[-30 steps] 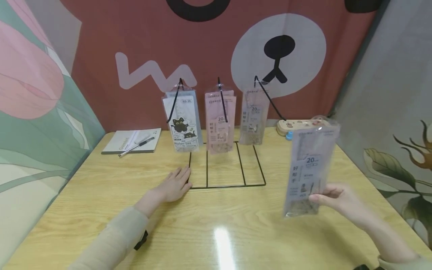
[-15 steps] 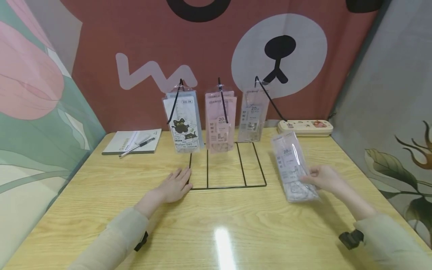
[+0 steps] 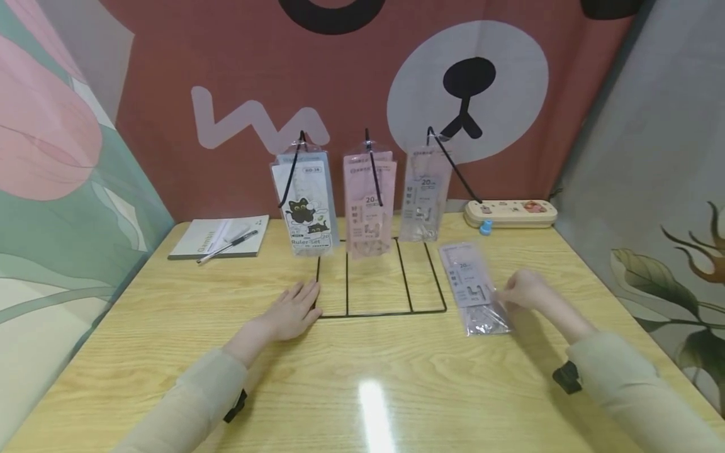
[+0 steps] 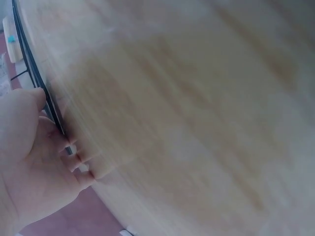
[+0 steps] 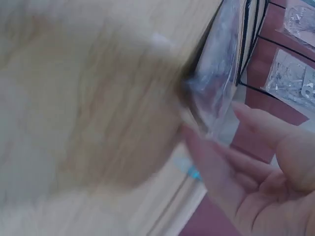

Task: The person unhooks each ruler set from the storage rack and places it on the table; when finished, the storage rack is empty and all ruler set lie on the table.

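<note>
A purple-tinted ruler set in a clear plastic sleeve [image 3: 466, 270] lies on the table right of the black wire rack [image 3: 379, 313]. My right hand [image 3: 528, 290] pinches its right edge; in the right wrist view the sleeve's corner [image 5: 211, 105] shows between thumb and forefinger. My left hand [image 3: 291, 313] rests with fingers extended on the rack's front left corner, its thumb against the black bar [image 4: 34, 73]. From the rack's hooks hang a white ruler set with black cats [image 3: 300, 207], with a blue pack behind it, pink ruler sets [image 3: 369, 211] and a greyish-pink one [image 3: 425, 195].
At the back left a notebook [image 3: 184, 239] bears a pen [image 3: 229, 246]. A cream pencil case [image 3: 510, 215] stands at the back right, with a small blue object [image 3: 485, 228] before it. A bear-print curtain [image 3: 226, 56] closes off the back of the table [image 3: 294, 390].
My right hand has lowered the purple-tinted ruler set from upright in the air onto the table, moving it left beside the rack. My left hand stays in place.
</note>
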Demonstrator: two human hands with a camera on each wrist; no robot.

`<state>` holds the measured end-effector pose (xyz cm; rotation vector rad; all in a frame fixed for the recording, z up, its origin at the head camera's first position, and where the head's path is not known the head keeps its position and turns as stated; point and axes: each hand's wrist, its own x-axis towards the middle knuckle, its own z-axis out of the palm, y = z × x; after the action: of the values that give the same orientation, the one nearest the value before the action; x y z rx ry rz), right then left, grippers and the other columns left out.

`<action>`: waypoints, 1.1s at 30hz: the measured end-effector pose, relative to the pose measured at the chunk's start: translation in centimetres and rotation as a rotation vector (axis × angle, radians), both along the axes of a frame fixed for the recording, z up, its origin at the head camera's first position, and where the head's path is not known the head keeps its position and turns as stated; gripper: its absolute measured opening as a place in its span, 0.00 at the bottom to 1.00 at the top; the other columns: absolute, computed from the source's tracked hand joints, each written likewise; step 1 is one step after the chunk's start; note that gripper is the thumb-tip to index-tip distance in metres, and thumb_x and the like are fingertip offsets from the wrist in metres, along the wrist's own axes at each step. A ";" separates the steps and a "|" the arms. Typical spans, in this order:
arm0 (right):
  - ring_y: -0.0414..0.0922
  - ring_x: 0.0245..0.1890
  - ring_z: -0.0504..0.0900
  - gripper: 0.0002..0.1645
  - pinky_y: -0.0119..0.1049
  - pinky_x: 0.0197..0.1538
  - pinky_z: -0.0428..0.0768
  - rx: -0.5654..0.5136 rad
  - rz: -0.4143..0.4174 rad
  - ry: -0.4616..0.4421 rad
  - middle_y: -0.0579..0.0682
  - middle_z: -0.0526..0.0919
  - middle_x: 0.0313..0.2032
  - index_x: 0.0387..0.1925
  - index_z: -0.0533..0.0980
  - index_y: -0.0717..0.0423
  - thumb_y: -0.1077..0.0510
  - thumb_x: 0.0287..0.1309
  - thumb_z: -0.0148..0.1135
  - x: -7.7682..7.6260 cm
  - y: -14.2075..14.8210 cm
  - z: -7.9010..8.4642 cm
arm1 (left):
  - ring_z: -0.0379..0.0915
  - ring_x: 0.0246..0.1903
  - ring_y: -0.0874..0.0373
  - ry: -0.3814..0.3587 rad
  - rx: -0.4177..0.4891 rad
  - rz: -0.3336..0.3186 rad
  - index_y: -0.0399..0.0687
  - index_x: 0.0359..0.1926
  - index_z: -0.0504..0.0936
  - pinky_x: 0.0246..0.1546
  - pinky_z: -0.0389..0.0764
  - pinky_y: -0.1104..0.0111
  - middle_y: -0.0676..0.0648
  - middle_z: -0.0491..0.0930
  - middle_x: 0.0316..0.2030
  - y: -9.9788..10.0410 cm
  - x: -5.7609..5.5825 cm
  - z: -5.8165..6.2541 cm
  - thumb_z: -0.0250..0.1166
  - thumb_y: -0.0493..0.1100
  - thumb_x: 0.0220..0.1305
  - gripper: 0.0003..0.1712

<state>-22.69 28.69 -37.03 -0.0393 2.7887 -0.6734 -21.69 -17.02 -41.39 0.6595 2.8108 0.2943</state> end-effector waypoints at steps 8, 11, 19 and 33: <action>0.69 0.53 0.74 0.39 0.58 0.53 0.75 -0.043 0.059 0.255 0.76 0.73 0.53 0.58 0.64 0.78 0.50 0.59 0.61 -1.3 -2.5 0.8 | 0.38 0.72 0.36 0.007 0.004 -0.005 0.37 0.73 0.44 0.70 0.44 0.42 0.38 0.42 0.73 -0.3 -0.1 -0.1 0.39 0.53 0.74 0.36; 0.69 0.60 0.67 0.43 0.59 0.61 0.69 -0.171 0.066 0.289 0.74 0.67 0.60 0.65 0.56 0.75 0.48 0.62 0.58 -2.5 -3.5 0.7 | 0.38 0.72 0.36 0.008 -0.002 -0.001 0.38 0.73 0.44 0.70 0.44 0.42 0.39 0.42 0.74 -0.3 -0.1 -0.2 0.39 0.54 0.74 0.36; 0.66 0.67 0.58 0.45 0.58 0.68 0.60 -0.424 0.077 0.248 0.70 0.59 0.67 0.69 0.50 0.70 0.50 0.63 0.58 -5.9 -5.6 0.1 | 0.38 0.72 0.36 0.011 -0.003 0.006 0.37 0.73 0.46 0.70 0.44 0.42 0.39 0.43 0.74 0.1 -0.1 -0.1 0.39 0.53 0.74 0.35; 0.58 0.71 0.55 0.47 0.54 0.70 0.59 -0.618 -0.015 0.153 0.63 0.55 0.70 0.72 0.47 0.60 0.46 0.62 0.58 -9.0 -9.3 0.9 | 0.37 0.72 0.39 -0.009 -0.014 0.018 0.40 0.73 0.44 0.71 0.43 0.44 0.41 0.41 0.74 -0.1 -0.2 -0.1 0.38 0.55 0.74 0.36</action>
<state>-31.73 19.42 -36.11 -0.1959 2.6008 -1.5626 -21.92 -17.08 -41.47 0.6291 2.8087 0.2805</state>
